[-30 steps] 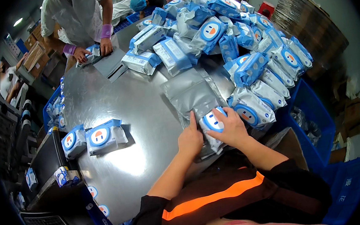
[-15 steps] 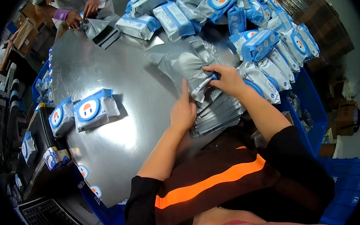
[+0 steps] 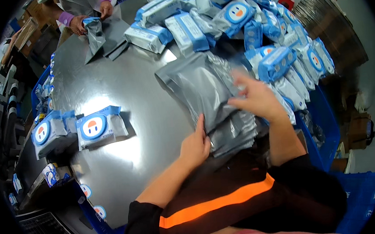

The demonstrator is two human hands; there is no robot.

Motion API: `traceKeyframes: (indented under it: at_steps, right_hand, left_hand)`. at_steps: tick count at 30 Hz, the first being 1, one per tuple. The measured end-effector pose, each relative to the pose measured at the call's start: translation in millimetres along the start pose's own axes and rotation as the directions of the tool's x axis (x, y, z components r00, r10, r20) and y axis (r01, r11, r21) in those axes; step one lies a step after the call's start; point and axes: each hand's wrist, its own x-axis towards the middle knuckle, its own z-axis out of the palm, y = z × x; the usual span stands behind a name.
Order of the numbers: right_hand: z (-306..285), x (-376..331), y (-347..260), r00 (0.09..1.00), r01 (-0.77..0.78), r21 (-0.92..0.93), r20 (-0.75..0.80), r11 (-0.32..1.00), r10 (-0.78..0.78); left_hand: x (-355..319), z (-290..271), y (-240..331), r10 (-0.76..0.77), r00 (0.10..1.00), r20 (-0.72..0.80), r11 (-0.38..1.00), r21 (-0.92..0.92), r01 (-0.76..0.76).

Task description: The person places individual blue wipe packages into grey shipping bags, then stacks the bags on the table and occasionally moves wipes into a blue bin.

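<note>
A filled grey plastic mailing bag (image 3: 198,87) lies on the metal table in front of me, its surface creased and bulging. Its contents are hidden. My left hand (image 3: 195,148) is at the bag's near left edge, index finger stretched against it and the other fingers curled, with nothing visibly held. Over the bag's right side, my right hand (image 3: 256,95) has its fingers apart and holds nothing; its fingertips are blurred by motion. Under and beside the bag's near end is a stack of flat grey mailing bags (image 3: 235,135).
Blue-and-white wipes packs (image 3: 187,32) are heaped along the far and right sides. One wipes pack (image 3: 101,127) stands on the left, near a conveyor (image 3: 22,157) carrying others. Across the metal table (image 3: 145,116), a co-worker's hands (image 3: 79,25) handle another grey bag.
My right hand has let go of the bag's edge and moved up and right. The blue-and-white corner at the opening no longer shows. Another pack arrived on the left.
</note>
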Motion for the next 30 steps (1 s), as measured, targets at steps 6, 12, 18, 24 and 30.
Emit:
traceKeyframes:
  at_steps: [6, 12, 18, 24, 30]
  right_hand:
    - [41.8, 188.9, 14.9, 0.874, -0.184, -0.383, -0.484, 0.905, -0.027]
    - [43.5, 291.0, 13.4, 0.858, -0.258, -0.348, -0.511, 0.901, 0.048]
    - [46.6, 371.2, 11.4, 0.814, -0.31, -0.402, -0.58, 0.861, 0.022]
    - [24.0, 417.3, -16.3, 0.828, -0.414, -0.309, -0.519, 0.856, 0.213]
    - [-40.4, 360.1, 1.0, 0.996, 0.028, -0.429, -0.059, 0.903, -0.059]
  left_hand:
    - [-1.8, -1.6, -4.7, 0.014, 0.998, 0.056, 0.989, -0.145, -0.005]
    - [-10.5, -13.2, -13.2, 0.005, 0.998, 0.069, 0.944, -0.329, 0.019]
    - [-15.9, -15.5, -13.1, -0.112, 0.973, 0.203, 0.923, -0.341, 0.177]
    - [-14.6, -20.1, -18.4, -0.041, 0.969, 0.244, 0.911, -0.39, 0.137]
    - [-1.3, -27.8, -5.3, -0.078, 0.971, 0.228, 0.913, -0.376, 0.161]
